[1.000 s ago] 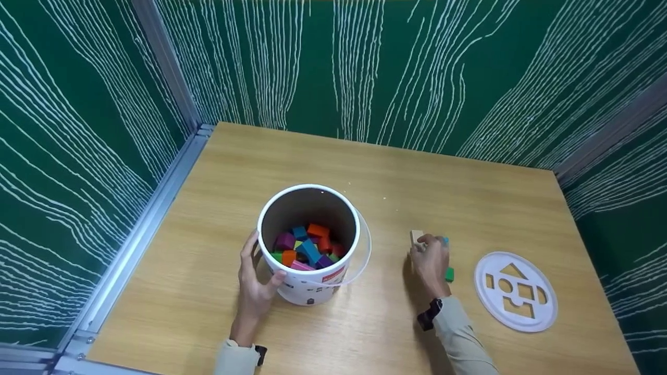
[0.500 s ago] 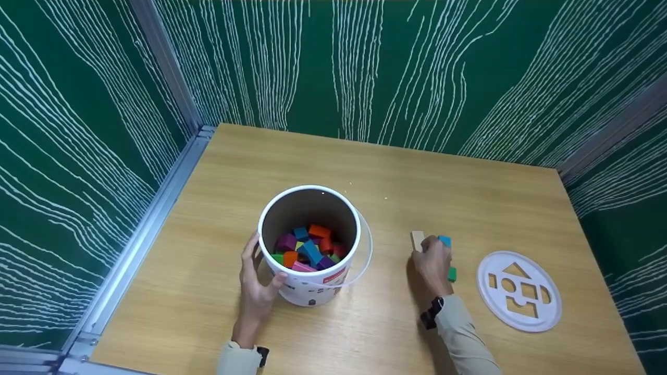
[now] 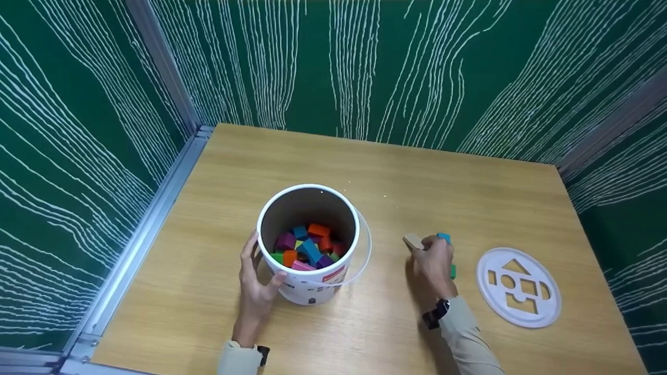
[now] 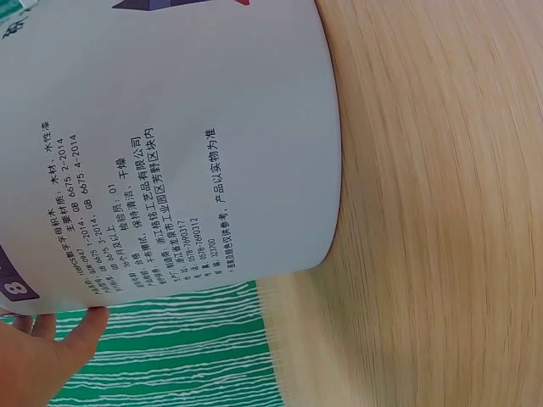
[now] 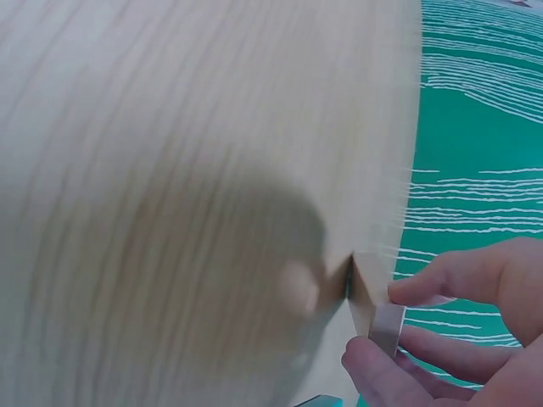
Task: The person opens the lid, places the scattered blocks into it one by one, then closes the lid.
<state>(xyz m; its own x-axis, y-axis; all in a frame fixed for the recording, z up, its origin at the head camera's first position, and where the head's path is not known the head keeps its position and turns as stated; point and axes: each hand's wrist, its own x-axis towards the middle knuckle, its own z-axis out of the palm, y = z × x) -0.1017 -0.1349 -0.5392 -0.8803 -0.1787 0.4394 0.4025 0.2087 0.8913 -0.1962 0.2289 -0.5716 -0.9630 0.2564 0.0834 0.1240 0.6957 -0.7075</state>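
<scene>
A white bucket point(image 3: 312, 289) with a thin handle stands left of centre in the head view, holding several coloured blocks point(image 3: 311, 251). My left hand point(image 3: 258, 286) grips its left side, thumb at the front below the rim; in the left wrist view its fingers point(image 4: 81, 335) touch the printed wall. My right hand point(image 3: 435, 260) pinches a plain wooden block point(image 3: 413, 241) just above or on the table. Thumb and fingers hold that block point(image 5: 388, 329) in the right wrist view. Beside the right hand lie a blue block point(image 3: 444, 237) and a green block point(image 3: 453, 271), both partly hidden.
A round white lid point(image 3: 490, 307) with shaped cutouts lies on the wooden table point(image 3: 365, 333), right of my right hand. Green panels point(image 3: 312, 67) with white lines stand behind and at both sides. A metal frame rail point(image 3: 156, 224) runs along the left table edge.
The plain wooden block has turned and tilted in my right hand, its far end swinging left. The left hand and bucket have stayed in place.
</scene>
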